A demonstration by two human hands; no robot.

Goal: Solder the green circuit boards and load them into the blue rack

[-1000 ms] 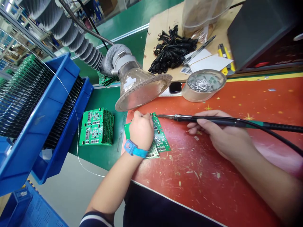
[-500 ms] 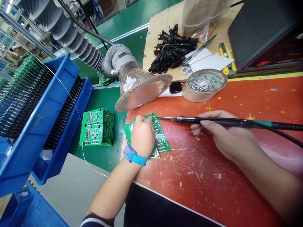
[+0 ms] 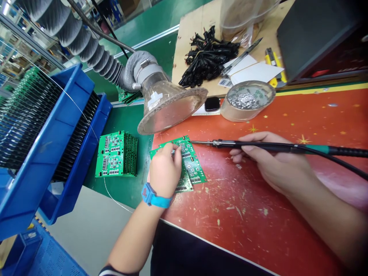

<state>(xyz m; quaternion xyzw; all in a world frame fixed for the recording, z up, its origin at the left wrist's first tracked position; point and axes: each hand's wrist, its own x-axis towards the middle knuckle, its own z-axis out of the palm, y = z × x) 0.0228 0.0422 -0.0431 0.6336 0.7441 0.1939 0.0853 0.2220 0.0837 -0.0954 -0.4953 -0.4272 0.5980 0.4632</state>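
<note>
My right hand (image 3: 276,165) is wrapped round a soldering iron (image 3: 244,145), its tip pointing left at the right edge of a green circuit board (image 3: 194,165). Whether the tip touches the board I cannot tell. My left hand (image 3: 165,166), with a blue strap on its wrist (image 3: 159,201), rests over the board's left part. Its fingers are pinched together, and what they hold, if anything, is hidden. Beneath this board the corner of another board (image 3: 185,186) shows. A thin silvery wire (image 3: 110,195) runs below a stack of circuit boards (image 3: 115,155) to the left.
A fume extractor hood (image 3: 172,107) hangs just behind the boards. To its right stand a round tub of small metal pieces (image 3: 245,100), a bundle of black leads (image 3: 205,57), a yellow cutter (image 3: 276,67) and a dark box (image 3: 319,42). Blue bins (image 3: 69,111) hold upright boards at left.
My left hand has drawn back a little to the left, away from the iron's tip, uncovering more of the board. My right hand and the soldering iron stay nearly in place.
</note>
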